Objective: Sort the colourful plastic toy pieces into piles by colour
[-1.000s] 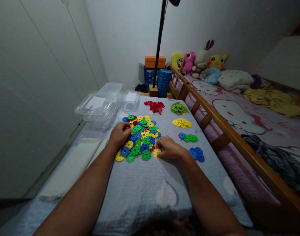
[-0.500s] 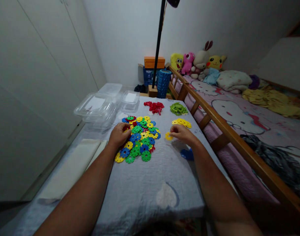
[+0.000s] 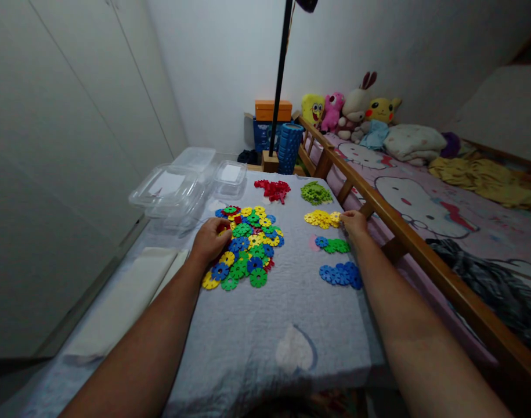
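Note:
A mixed pile of notched plastic discs [image 3: 246, 247] in yellow, blue, green and red lies mid-table. My left hand [image 3: 210, 239] rests at the pile's left edge with fingers curled in; what they hold, if anything, is hidden. At the right, my right hand [image 3: 356, 225] pinches a yellow notched disc [image 3: 335, 219] at the end of the yellow disc group [image 3: 320, 219]. Nearer me lie a short green disc row [image 3: 337, 246] with a blue disc [image 3: 321, 242] at its left end, and a blue disc group [image 3: 340, 274].
Behind are a red piece pile [image 3: 273, 190] and a light green piece pile [image 3: 316, 193]. Clear plastic boxes [image 3: 167, 188] stand at the back left, a folded cloth [image 3: 121, 299] before them. A wooden bed rail [image 3: 380, 229] runs along the right side; a lamp pole [image 3: 281, 81] rises behind.
My right hand has carried the yellow disc right and away from me to the yellow group, uncovering the green row and more of the blue group. My left hand has hardly moved.

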A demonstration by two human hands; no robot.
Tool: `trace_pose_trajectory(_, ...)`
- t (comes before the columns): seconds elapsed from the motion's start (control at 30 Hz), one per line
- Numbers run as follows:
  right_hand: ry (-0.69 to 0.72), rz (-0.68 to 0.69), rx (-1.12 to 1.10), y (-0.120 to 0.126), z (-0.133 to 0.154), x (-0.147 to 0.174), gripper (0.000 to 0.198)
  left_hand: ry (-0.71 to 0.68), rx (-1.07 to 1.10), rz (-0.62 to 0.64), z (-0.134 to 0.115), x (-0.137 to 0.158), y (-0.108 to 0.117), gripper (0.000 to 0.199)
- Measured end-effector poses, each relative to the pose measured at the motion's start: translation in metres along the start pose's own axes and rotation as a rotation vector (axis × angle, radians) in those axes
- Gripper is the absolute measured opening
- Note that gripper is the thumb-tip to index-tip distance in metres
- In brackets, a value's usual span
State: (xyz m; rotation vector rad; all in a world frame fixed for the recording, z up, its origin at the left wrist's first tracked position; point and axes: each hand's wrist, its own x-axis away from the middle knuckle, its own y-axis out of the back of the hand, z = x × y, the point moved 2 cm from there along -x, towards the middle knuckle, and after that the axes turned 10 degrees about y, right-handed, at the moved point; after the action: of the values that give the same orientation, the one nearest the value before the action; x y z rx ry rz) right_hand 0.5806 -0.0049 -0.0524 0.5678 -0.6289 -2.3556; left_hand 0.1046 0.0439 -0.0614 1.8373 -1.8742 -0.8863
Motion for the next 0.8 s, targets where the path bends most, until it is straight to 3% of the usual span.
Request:
trace_pose_trajectory(0.17,0.025,0.031,0.049,-0.007,-0.006,-0.004,0.008,0.007,-0.004,-0.004,0.001,0.0,-0.001,0.032)
trace_pose_trajectory(0.33,0.086,0.086,0.076,0.001,0.001,0.003,0.004,0.006,0.001,0.0,0.002,-0.001,-0.001,0.032)
trace_pose_trajectory(0.43,0.245,0.192,0.125,0.009,0.014,0.018,0.004,0.005,0.002,0.004,0.002,-0.001,-0.001,0.032)
trace_pose_trajectory(0.6,0.555,0.561,0.376,0.012,0.035,0.06,0.018,0.01,-0.001,0.002,0.001,0.0,-0.001,0.033)
trace_pose_trajectory(0.7,0.636,0.602,0.532,0.012,0.042,0.08,0.026,0.008,-0.001,0.003,0.001,0.0,-0.001,0.033)
trace_pose_trajectory(0.8,0.633,0.597,0.579,0.011,0.045,0.091,0.027,0.008,0.001,0.003,0.001,0.0,-0.001,0.032)
